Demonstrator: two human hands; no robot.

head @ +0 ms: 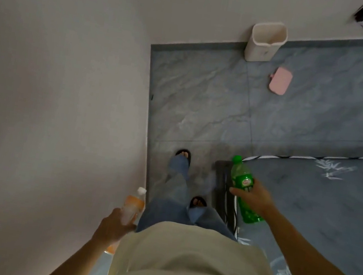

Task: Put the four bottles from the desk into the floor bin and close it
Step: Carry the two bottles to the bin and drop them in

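The left hand (114, 224) is wrapped round a clear plastic bottle of orange drink (131, 208), the right hand (253, 195) round a green plastic soda bottle (243, 185). The open white plastic floor bin (265, 43) stands against the wall at one o'clock, well apart, its pink lid (280, 81) apparently on the floor beside it; a careless throw could miss the narrow mouth, or a foot could catch the lid.

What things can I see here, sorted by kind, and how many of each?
Bottles: 2, a green bottle in the right hand and an orange bottle in the left hand
Bins: 1, the open white bin by the wall
Lids: 1, the pink lid on the floor
Total: 4
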